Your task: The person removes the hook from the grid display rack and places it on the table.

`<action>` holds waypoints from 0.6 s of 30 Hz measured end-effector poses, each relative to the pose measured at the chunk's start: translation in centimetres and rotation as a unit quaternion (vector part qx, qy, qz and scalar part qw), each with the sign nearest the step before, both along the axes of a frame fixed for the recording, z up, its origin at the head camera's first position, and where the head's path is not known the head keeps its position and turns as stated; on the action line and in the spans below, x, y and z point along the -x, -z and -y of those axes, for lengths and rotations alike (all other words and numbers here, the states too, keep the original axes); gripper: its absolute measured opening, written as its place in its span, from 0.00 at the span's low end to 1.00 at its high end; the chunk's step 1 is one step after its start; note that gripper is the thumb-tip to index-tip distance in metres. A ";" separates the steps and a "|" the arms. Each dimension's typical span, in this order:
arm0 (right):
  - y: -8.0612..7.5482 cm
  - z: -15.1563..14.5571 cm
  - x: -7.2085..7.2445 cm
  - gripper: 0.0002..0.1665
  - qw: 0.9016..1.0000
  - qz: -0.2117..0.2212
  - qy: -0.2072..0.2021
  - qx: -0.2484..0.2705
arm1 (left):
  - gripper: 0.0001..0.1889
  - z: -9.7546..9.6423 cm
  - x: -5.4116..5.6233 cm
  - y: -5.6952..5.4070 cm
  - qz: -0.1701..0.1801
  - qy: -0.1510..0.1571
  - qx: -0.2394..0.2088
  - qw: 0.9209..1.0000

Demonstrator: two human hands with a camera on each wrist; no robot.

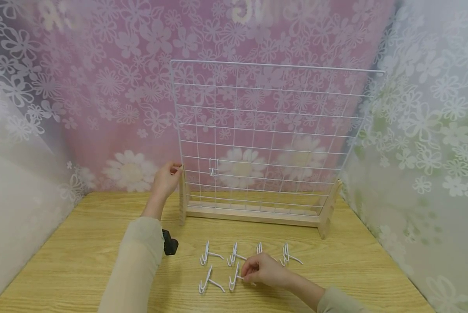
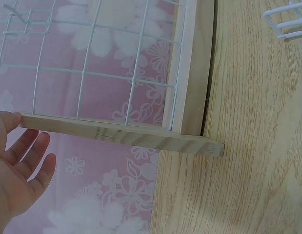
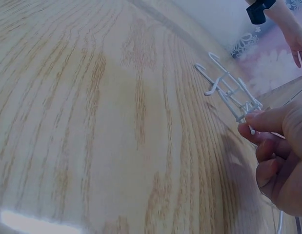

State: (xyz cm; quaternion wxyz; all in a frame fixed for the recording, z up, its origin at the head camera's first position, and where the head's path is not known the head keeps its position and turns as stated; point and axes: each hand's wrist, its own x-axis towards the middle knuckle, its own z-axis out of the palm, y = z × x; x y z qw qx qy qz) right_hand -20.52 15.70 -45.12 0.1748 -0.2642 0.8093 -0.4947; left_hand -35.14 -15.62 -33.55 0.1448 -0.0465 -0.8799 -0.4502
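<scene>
A white wire grid panel (image 1: pixel 273 143) stands upright in a wooden stand (image 1: pixel 253 217). My left hand (image 1: pixel 166 180) holds the top of the stand's left side piece (image 2: pixel 107 134), thumb at its end and the other fingers loosely bent beside it. One white hook (image 1: pixel 212 167) hangs on the lower left of the grid. My right hand (image 1: pixel 263 269) is low over the table, thumb and forefinger pinching a white wire hook (image 1: pixel 234 280). Seen from the right wrist, that hand (image 3: pixel 282 151) has its fingertips at the near end of the wire.
Several more white hooks lie in rows on the wooden table (image 1: pixel 93 256), among them one front left (image 1: pixel 208 280) and one back right (image 1: pixel 287 254). My right hand partly covers another hook (image 1: pixel 259 248). Flowered cloth (image 1: pixel 120 87) hangs behind and at both sides.
</scene>
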 end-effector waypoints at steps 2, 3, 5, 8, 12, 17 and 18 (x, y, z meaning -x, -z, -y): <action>0.0 0.1 -0.1 0.03 1.000 0.002 0.003 -0.003 | 0.18 0.0 0.0 0.0 0.001 -0.001 0.000 1.000; 0.0 0.1 -0.1 0.03 1.000 0.003 0.004 -0.005 | 0.17 0.0 0.0 -0.1 0.003 -0.001 -0.001 1.000; -0.1 0.1 -0.2 0.02 1.000 0.004 0.008 -0.008 | 0.17 0.0 0.0 -0.1 0.005 -0.001 -0.002 1.000; 0.0 0.2 -0.2 0.02 1.000 0.004 0.016 -0.010 | 0.17 -0.1 0.0 -0.1 0.005 -0.002 -0.004 1.000; 0.3 0.1 0.0 0.02 1.000 0.002 0.022 -0.016 | 0.17 -0.1 0.0 -0.1 0.002 -0.002 -0.004 1.000; 1.0 0.0 0.2 0.03 0.999 -0.005 0.023 -0.021 | 0.17 -0.1 0.0 -0.1 0.001 -0.004 -0.004 1.000; 1.1 0.0 0.2 0.03 0.999 -0.004 0.024 -0.021 | 0.17 -0.1 0.0 -0.1 0.000 -0.004 -0.004 1.000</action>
